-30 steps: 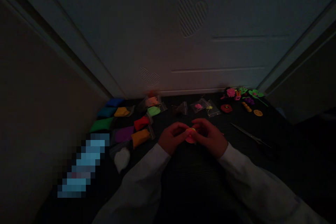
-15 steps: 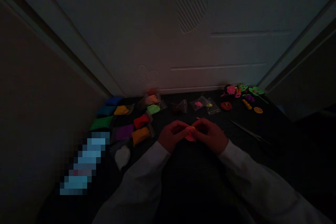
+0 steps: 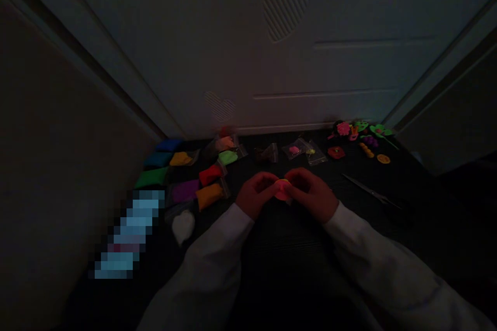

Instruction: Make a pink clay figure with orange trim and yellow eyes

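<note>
Between my two hands is a small round piece of pink modelling clay (image 3: 283,191) with a bit of yellow at its far edge. My left hand (image 3: 257,195) pinches its left side, the thumb on the near face. From the right, my right hand (image 3: 312,195) grips the other side, its thumb also pressed on the clay. The far fingers are partly hidden behind the piece. Beyond my hands lie small clear bags, one with pink clay (image 3: 294,150) and one with a little yellow clay (image 3: 311,152). The scene is very dark.
Bags of coloured clay, among them purple (image 3: 185,191), orange (image 3: 210,196) and white (image 3: 183,226), lie at the left by a blurred bright panel (image 3: 130,235). Scissors (image 3: 370,192) lie at the right. Finished clay figures (image 3: 343,129) sit at the back right, before a white door (image 3: 186,62).
The pink clay has tilted slightly between my fingers, and both hands sit a little higher in view. The whole view has shifted a little. Both hands keep their hold.
</note>
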`<state>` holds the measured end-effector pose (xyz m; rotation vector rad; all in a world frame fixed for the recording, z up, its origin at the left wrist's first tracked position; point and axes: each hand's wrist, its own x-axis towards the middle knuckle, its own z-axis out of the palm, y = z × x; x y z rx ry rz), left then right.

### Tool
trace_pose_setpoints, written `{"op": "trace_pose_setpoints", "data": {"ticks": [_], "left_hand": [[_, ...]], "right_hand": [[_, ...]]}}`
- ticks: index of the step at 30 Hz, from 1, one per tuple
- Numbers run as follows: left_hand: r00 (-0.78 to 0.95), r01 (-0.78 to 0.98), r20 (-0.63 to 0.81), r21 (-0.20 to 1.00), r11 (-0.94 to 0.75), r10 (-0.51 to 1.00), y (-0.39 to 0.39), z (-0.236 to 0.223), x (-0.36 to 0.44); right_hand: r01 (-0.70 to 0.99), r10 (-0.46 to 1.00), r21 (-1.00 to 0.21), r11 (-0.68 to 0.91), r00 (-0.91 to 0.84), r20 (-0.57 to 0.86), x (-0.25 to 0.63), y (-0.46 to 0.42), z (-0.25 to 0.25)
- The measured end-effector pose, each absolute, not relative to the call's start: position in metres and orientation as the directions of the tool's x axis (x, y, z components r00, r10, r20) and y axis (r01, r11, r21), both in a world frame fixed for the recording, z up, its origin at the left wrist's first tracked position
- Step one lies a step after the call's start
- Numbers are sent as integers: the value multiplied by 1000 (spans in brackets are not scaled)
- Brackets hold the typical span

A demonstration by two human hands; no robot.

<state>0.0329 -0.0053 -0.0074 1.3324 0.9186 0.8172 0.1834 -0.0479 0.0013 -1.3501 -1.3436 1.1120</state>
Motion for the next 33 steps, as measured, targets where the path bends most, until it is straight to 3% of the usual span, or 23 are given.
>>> {"op": "trace_pose_setpoints", "data": {"ticks": [14, 23, 33], "left_hand": [[448, 11, -67, 998, 69, 891, -7, -6, 35], [440, 106, 57, 988, -115, 896, -4, -10, 32], [463, 3, -63, 998, 70, 884, -9, -8, 35]], "right_hand": [[208, 999, -978, 28, 18, 33, 183, -48, -1], [202, 1000, -979, 11, 17, 15, 183, -49, -1], [192, 1000, -981, -5, 24, 0, 184, -48, -5]]}}
